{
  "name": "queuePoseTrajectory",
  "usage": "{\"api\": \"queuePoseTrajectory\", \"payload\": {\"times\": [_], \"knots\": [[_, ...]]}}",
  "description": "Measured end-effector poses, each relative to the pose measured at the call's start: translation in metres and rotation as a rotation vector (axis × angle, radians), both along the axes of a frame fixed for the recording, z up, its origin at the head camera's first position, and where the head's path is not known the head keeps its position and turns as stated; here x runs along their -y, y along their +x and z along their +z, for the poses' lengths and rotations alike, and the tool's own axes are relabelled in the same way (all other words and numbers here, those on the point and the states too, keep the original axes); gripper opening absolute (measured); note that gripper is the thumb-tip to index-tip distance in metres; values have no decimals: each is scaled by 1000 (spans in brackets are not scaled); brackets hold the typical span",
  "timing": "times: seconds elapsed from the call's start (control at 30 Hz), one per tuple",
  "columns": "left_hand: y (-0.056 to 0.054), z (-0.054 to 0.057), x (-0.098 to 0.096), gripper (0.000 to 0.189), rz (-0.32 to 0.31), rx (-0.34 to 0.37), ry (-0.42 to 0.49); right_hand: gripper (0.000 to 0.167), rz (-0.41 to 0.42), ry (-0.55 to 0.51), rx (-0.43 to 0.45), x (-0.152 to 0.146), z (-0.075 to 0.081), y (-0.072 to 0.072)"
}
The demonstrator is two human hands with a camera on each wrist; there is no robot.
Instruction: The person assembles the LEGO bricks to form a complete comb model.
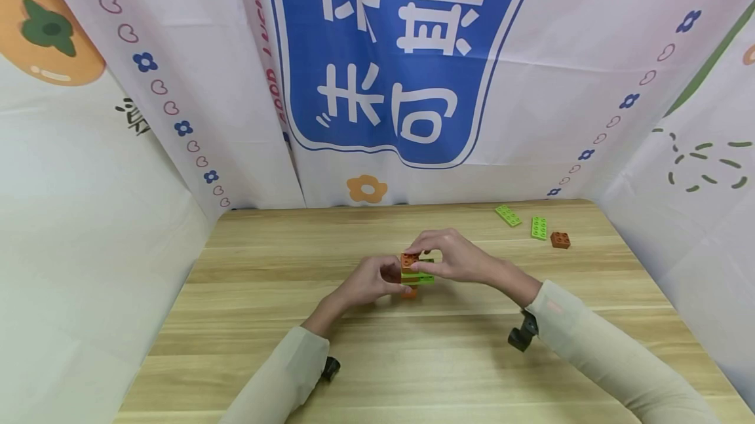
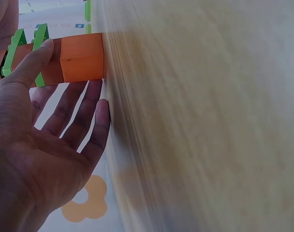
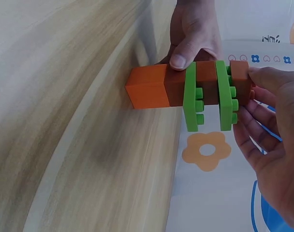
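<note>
An upright stack of toy building blocks stands on the table, with an orange block (image 3: 148, 87) at its foot. Above that come a brown block (image 3: 175, 89), a green plate (image 3: 190, 96), another brown block and an upper green plate (image 3: 225, 99); both plates jut out to one side. My left hand (image 1: 371, 281) grips the stack low down, its thumb on the lower brown block. With thumb and fingers my right hand (image 1: 453, 257) pinches a reddish-brown brick (image 3: 240, 79) at the top, where some of the plate's studs show beside it.
Toward the back right of the wooden table (image 1: 265, 339) lie two green plates, one farther back (image 1: 508, 215) and one nearer (image 1: 539, 228), beside a brown brick (image 1: 560, 240). A printed white cloth (image 1: 531, 116) hangs behind the table and along its sides.
</note>
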State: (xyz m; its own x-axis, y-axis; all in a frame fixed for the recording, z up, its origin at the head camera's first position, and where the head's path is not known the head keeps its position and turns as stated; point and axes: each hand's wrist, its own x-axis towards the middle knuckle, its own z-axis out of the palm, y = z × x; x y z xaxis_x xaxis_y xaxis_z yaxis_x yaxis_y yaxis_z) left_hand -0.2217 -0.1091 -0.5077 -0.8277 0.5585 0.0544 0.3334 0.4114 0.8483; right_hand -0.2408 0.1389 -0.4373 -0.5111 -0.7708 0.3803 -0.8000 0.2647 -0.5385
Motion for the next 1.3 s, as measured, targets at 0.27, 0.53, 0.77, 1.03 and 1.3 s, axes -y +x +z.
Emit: {"api": "queuePoseTrajectory", "payload": {"times": [0.27,0.53,0.77,1.03,1.3], "knots": [[2,1,-1,20,13,10,-2,20,-12,12,60,0,0,0],[4,4,-2,23,38,20,-10,22,-24,22,71,2,1,0],[3,2,-2,28,56,2,1,24,-31,56,78,3,3,-1],[4,1,-4,28,53,18,31,24,-56,82,95,3,4,1],[3,2,-3,28,46,3,43,24,-65,70,87,4,3,3]]}}
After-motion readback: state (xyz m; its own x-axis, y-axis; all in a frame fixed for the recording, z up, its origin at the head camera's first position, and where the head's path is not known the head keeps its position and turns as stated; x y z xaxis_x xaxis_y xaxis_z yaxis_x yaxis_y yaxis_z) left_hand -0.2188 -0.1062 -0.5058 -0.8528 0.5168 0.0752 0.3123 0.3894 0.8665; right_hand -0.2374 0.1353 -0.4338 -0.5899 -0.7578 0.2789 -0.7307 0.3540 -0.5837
